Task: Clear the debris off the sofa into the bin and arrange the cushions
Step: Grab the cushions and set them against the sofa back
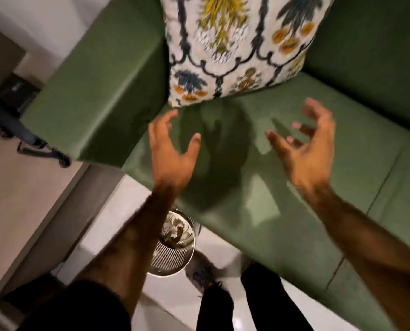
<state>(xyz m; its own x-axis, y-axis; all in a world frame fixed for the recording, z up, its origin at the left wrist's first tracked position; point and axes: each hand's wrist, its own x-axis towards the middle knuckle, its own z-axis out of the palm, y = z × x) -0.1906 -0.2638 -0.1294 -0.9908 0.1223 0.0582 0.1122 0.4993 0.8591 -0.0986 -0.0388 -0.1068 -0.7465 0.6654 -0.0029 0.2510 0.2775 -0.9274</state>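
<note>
Looks like you were mostly done with the cleanup here — the green sofa (306,168) seat showed no debris anywhere I could see, and the bin (175,244) on the floor just beside the sofa's front edge had crumpled scraps in it. Your left hand (172,151) and right hand (304,149) were both spread wide and held nothing, hovering over the seat just short of the patterned cushion (235,44), which stood propped in the corner against the backrest — so arranging cushions was probably what was left.
</note>
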